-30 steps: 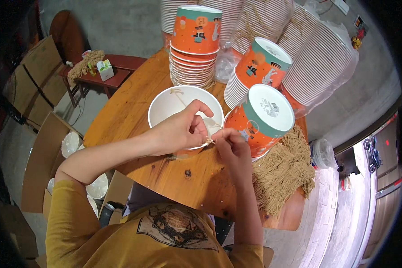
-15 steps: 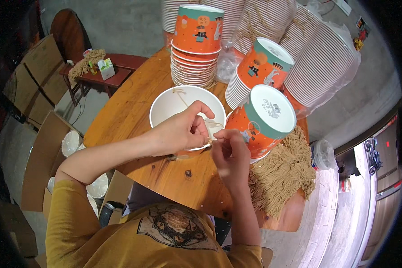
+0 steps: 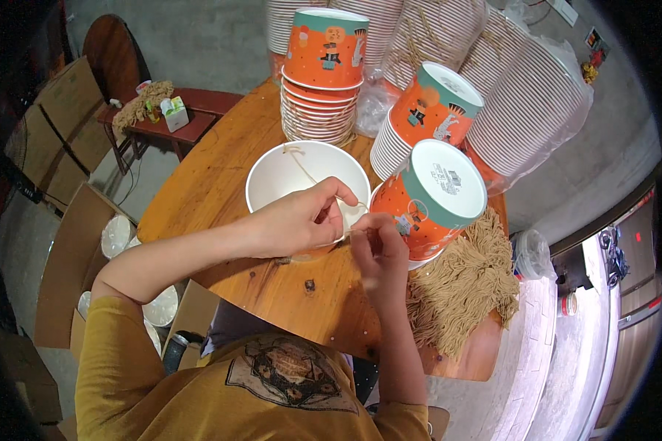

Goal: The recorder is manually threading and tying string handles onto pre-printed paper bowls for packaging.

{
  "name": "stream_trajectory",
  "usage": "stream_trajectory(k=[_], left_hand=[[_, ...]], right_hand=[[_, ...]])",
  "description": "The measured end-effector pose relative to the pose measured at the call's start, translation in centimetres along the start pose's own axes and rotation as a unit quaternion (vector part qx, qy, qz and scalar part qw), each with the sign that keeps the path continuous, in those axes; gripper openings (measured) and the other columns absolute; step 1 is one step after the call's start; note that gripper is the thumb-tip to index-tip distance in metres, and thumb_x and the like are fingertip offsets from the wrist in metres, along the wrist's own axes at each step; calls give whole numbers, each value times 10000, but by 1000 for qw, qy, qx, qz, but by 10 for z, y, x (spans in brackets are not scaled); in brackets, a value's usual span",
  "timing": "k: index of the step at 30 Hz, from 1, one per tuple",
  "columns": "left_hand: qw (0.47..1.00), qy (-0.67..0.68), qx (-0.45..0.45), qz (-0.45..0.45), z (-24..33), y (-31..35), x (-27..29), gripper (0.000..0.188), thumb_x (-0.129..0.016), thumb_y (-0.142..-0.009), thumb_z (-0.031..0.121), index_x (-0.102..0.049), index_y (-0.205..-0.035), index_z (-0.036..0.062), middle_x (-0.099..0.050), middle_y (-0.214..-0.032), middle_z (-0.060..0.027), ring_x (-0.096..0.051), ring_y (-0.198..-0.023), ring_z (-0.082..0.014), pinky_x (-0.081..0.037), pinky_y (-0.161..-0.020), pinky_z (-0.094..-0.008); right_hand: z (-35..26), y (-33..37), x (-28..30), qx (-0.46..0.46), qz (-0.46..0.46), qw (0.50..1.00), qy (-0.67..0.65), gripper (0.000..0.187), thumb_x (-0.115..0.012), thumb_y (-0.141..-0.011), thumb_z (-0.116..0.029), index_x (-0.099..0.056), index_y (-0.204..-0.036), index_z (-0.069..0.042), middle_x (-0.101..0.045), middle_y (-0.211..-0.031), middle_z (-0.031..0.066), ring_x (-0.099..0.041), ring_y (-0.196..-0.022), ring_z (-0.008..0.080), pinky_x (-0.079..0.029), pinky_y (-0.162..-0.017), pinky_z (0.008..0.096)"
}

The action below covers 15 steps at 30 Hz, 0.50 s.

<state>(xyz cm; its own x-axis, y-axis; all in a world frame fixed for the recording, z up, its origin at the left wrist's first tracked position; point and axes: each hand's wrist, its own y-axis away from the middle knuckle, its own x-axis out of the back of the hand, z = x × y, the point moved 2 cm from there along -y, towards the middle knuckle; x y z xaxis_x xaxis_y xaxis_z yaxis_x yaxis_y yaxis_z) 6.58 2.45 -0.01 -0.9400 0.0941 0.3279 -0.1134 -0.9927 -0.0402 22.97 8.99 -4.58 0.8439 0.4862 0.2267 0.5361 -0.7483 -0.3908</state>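
Observation:
A white paper bucket (image 3: 287,176) stands open on the round wooden table (image 3: 221,184), with a thin tan string (image 3: 301,165) running from its far rim across the inside. My left hand (image 3: 301,217) rests over the bucket's near rim, fingers pinched on the string. Just to its right my right hand (image 3: 379,250) pinches the same string's near end. Both hands sit close together at the rim.
Stacks of orange and teal paper buckets (image 3: 324,73) stand behind and to the right (image 3: 430,198). White striped stacks in plastic (image 3: 537,103) fill the back. A heap of tan strings (image 3: 467,287) lies at the table's right edge. Cardboard boxes (image 3: 66,272) and a small red bench (image 3: 162,121) sit left.
My hands have shifted slightly at the bucket's near rim, the right hand drawing down and a little away from the left. The bucket has stayed in place.

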Motion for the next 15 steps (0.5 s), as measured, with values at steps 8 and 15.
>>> stream_trajectory(k=[8, 15], left_hand=[[990, -132, -14, 36, 10, 3, -4, 98, -545, -880, 84, -554, -930, 0, -589, -834, -105, -589, -771, -212, -483, -734, -328], [977, -196, -50, 69, 12, 4, -5, 119, -543, -879, 120, -533, -882, 1, -593, -876, -167, -593, -848, -328, -473, -771, -408]], right_hand=[[3, 8, 7, -8, 3, 999, -52, 100, -592, -890, 33, -543, -951, -28, -560, -837, 0, -489, -679, 55, -416, -602, 209], [3, 13, 8, -9, 13, 999, -49, 139, -632, -867, 6, -564, -972, -53, -535, -771, -1, -477, -641, 74, -416, -582, 225]])
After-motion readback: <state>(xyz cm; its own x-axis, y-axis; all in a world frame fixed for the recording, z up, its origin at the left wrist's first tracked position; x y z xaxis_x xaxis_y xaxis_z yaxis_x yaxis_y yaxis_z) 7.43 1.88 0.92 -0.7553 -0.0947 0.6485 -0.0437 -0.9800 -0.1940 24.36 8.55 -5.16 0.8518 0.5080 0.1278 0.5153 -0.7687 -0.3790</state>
